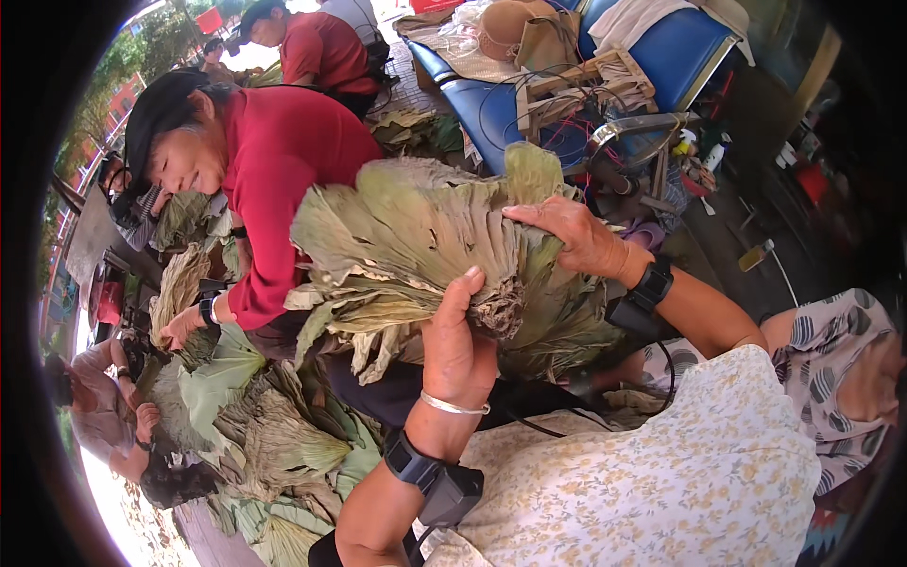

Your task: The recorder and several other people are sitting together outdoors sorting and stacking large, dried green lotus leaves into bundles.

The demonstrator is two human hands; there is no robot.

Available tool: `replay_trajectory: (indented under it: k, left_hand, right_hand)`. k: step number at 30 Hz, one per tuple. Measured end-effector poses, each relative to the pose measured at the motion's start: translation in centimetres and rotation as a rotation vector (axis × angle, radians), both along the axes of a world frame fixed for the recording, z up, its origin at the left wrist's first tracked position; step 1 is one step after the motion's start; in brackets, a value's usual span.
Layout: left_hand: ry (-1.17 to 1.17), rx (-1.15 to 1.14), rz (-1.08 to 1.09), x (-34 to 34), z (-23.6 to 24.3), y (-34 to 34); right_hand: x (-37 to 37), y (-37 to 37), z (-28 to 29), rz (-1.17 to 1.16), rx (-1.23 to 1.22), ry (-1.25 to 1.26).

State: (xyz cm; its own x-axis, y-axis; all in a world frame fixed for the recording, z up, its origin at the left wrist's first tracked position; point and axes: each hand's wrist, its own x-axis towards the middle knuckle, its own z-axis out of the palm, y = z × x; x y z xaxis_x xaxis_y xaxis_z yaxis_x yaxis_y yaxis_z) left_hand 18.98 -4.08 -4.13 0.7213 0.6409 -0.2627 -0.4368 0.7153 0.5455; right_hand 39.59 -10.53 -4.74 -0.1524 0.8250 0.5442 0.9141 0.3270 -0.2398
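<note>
**The leaf bundle [416,236] fans out to my left**

The leaf bundle is big and dry, and it is up in front of me. My left hand [460,354] and my right hand [578,236] both grip it. My left hand is low, with its thumb up by the brown, bunched end [501,307]. My right hand is higher, on the upper right side. Leaves hide some of its fingers, so I cannot tell how they curl. The long way of the bundle runs from that bunched end, up and out to the left, where the leaves get wide. So my left hand is the nearer one to the bunched end, and both are well apart from the wide tips. A person in a red top [293,132] is just past those tips. A leaf pile [283,444] lies lower, to my left.
</note>
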Motion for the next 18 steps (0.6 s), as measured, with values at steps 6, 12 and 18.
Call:
replay_trajectory:
  k: [6,12,18]
  left_hand:
    - [0.006,-0.048,-0.186,2.8,0.7,0.2]
    - [-0.138,0.147,-0.377,4.0,-3.1,1.0]
    - [0.459,0.121,-0.510,4.6,-19.0,2.7]
  right_hand:
    - [1.8,-3.0,0.9,-0.197,0.123,-0.126]
    - [1.1,-6.8,0.5,-0.376,0.293,-0.301]
    - [3.8,-7.9,-16.7,-0.447,-0.078,-0.228]
